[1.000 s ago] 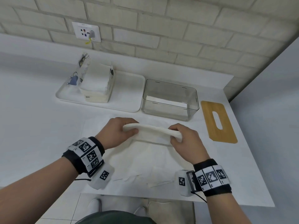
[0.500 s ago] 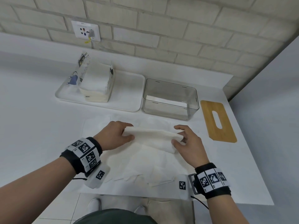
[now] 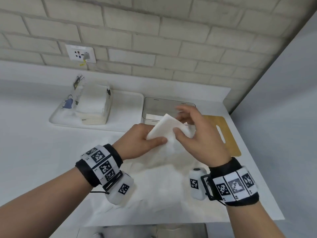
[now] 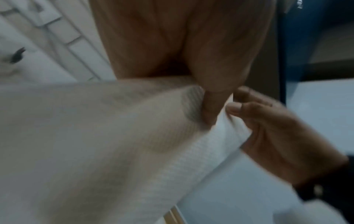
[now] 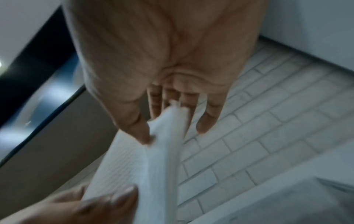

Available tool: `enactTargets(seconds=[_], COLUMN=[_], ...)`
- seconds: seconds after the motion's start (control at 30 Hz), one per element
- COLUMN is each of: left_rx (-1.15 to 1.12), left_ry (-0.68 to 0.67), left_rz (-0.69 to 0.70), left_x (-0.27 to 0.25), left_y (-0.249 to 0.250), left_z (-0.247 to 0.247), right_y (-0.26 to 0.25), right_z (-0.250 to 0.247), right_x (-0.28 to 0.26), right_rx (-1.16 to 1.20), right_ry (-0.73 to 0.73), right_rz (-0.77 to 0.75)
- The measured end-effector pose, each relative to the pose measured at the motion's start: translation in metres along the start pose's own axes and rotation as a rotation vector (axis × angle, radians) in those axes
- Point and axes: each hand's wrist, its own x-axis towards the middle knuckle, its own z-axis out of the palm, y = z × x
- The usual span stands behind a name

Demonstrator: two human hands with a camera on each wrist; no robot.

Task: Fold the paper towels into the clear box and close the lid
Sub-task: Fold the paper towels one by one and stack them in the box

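A folded white paper towel is lifted off the table and tilted, just in front of the clear box. My left hand grips its lower left end, thumb on top. My right hand pinches its right end between thumb and fingers. In the left wrist view the left thumb presses into the towel. The right wrist view shows the towel held between thumb and fingers. The box stands open with a white layer on its floor. The wooden lid with a slot lies to its right.
A white tray at the back left carries an opened pack of paper towels. More unfolded towels lie spread on the table under my wrists. A brick wall with a socket runs behind; the table's right edge is near the lid.
Both hands have brought the towel's ends together into a shorter fold and lifted it off the table toward the clear box. The right hand moved up and left.
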Motion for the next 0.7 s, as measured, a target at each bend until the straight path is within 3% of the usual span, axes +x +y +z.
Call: enactTargets(seconds=[0.13, 0.23, 0.37, 0.47, 0.57, 0.63, 0.7], left_rx=[-0.262, -0.362, -0.469, -0.463, -0.484, -0.514, -0.526], left_ry=[0.102, 0.136, 0.149, 0.146, 0.15, 0.16, 0.17], left_rz=[-0.065, -0.07, -0.081, -0.092, -0.074, -0.056, -0.048], left_x=[-0.005, -0.005, -0.006, -0.007, -0.009, -0.011, -0.012], left_y=[-0.002, -0.003, -0.001, -0.007, -0.01, -0.009, -0.008], left_z=[0.004, 0.006, 0.01, 0.011, 0.013, 0.013, 0.012], right_y=[0.014, 0.01, 0.004, 0.004, 0.008, 0.013, 0.019], right_z=[0.013, 0.022, 0.023, 0.022, 0.025, 0.028, 0.034], right_x=[-0.012, -0.015, -0.013, -0.015, -0.016, -0.018, -0.024], right_rx=[0.363, 0.412, 0.299, 0.222, 0.332, 0.462, 0.423], right_ry=[0.252, 0.35, 0.395, 0.392, 0.351, 0.222, 0.075], right_rz=[0.216, 0.152, 0.036, -0.032, 0.061, 0.181, 0.253])
